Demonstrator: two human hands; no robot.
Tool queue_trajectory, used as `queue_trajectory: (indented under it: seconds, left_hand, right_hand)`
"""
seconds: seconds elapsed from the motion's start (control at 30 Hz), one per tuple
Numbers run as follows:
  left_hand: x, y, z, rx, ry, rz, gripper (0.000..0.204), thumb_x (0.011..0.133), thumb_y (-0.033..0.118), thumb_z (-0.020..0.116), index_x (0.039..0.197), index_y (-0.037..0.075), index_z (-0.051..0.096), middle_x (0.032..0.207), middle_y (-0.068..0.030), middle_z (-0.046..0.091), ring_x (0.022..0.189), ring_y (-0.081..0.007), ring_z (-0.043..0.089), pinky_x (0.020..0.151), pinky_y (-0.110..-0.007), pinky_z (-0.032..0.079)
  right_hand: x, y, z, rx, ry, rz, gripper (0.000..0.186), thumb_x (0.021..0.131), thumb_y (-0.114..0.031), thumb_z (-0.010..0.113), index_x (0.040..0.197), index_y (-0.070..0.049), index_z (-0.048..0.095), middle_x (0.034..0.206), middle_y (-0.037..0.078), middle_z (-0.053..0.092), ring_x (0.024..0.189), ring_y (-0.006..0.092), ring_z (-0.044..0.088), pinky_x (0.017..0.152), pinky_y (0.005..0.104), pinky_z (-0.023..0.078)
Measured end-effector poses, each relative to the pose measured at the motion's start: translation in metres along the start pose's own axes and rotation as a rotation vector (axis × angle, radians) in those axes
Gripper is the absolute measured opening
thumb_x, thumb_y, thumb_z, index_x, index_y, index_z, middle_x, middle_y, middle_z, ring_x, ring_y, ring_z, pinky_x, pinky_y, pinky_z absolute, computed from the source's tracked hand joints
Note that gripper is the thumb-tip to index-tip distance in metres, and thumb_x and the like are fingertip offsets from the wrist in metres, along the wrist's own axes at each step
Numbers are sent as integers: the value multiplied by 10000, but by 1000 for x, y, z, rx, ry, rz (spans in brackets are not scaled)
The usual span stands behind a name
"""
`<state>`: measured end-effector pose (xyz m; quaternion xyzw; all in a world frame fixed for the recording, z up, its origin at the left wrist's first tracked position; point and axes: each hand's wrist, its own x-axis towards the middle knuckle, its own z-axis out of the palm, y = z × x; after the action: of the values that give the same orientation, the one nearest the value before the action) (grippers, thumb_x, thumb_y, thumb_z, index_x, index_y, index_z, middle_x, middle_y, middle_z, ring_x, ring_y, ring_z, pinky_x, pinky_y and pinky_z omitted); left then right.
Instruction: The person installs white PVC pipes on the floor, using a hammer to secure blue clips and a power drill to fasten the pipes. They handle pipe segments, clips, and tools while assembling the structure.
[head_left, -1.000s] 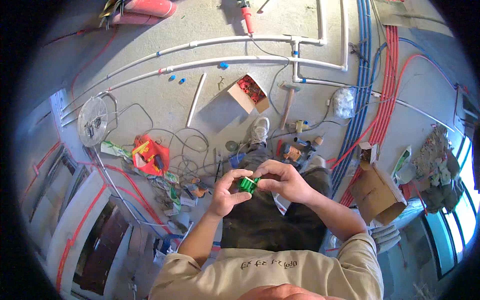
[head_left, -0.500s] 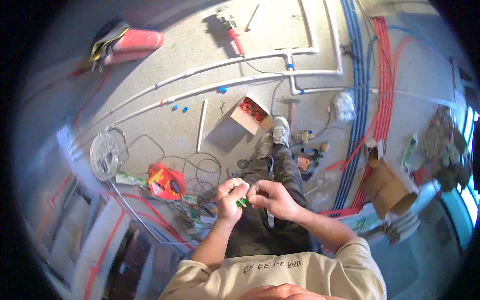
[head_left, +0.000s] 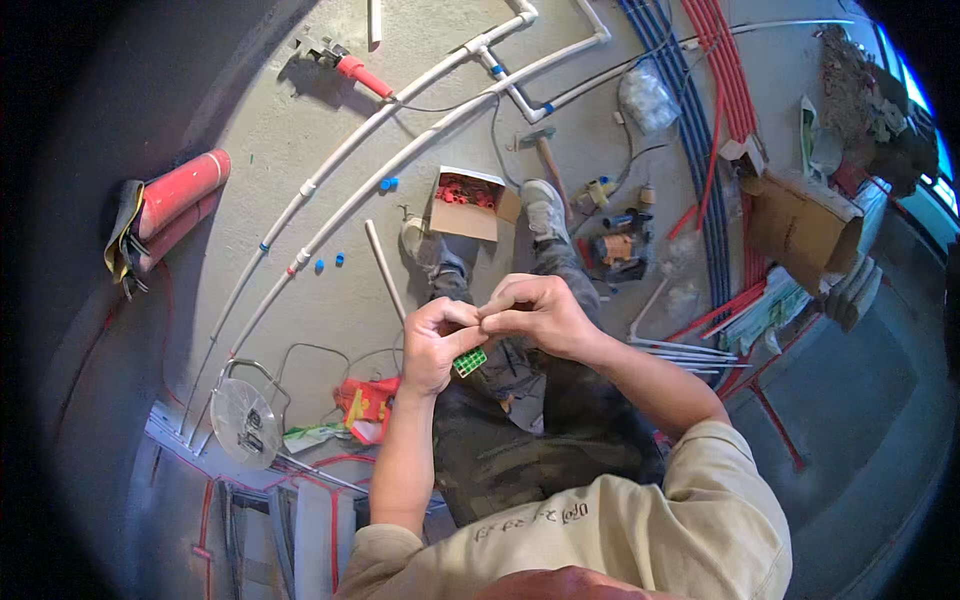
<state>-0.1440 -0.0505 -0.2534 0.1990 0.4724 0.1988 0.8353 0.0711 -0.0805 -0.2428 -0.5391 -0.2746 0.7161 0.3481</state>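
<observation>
My left hand [head_left: 437, 345] is closed on a small green grid-like plastic block [head_left: 470, 362], which hangs out below the fingers in front of my camouflage trousers [head_left: 540, 460]. My right hand [head_left: 530, 315] is pinched against the tips of my left fingers; whatever it grips there is hidden. Beyond the hands are my feet [head_left: 545, 210] on the concrete floor, either side of a cardboard box [head_left: 465, 225] of red fittings [head_left: 470, 190].
White pipes [head_left: 430, 140] and blue and red lines [head_left: 680, 105] cross the floor. Around me lie red cylinders [head_left: 180, 195], a red-handled tool [head_left: 360, 75], a hammer [head_left: 545, 155], a power tool [head_left: 620, 255], a red bag [head_left: 370, 405], an open carton [head_left: 800, 225] and a fan [head_left: 240, 420].
My hands have risen slightly in the picture, still together on the green block. The view has swung, bringing the cylinders lower at left, and my feet now stand farther apart.
</observation>
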Motion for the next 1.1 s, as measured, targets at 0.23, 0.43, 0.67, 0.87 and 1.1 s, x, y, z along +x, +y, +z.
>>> queue_trajectory:
  seconds: [0.23,0.43,0.67,0.87,1.1]
  left_hand:
    - [141,-57,-76,381,-135,21,197,854,-28,771,1034,15,702,951,-38,693,894,-112,673,784,-277,560]
    - [303,-179,-146,1283,-428,398,290,857,67,751,1144,45,712,935,-105,675,856,-284,672,773,-398,520]
    - [363,-234,-174,1494,-632,659,329,806,20,677,1133,16,646,894,-166,593,878,-383,607,775,-483,498]
    - [374,-235,-167,1622,-898,839,312,772,81,695,1072,28,627,936,-117,643,902,-316,631,825,-440,468]
    - [383,-228,-141,1341,-594,615,243,851,-8,704,1090,22,669,987,-102,699,901,-256,679,816,-391,527]
  right_hand:
    - [83,129,-46,247,123,205,290,973,-163,747,1186,29,700,1061,73,722,915,117,675,796,290,563]
    - [162,336,-216,-793,549,194,524,924,-280,754,1331,17,607,1240,244,647,1074,408,665,934,469,534]
    - [189,447,-278,-973,702,26,406,888,-191,736,1226,-32,580,1163,235,587,1116,447,573,950,519,485]
    - [188,468,-303,-665,761,-123,376,881,-123,694,1230,-29,591,1099,248,637,1038,464,614,888,505,508]
    - [177,466,-327,-104,693,-137,275,875,-68,662,1141,-24,613,838,70,644,758,204,650,678,360,516]
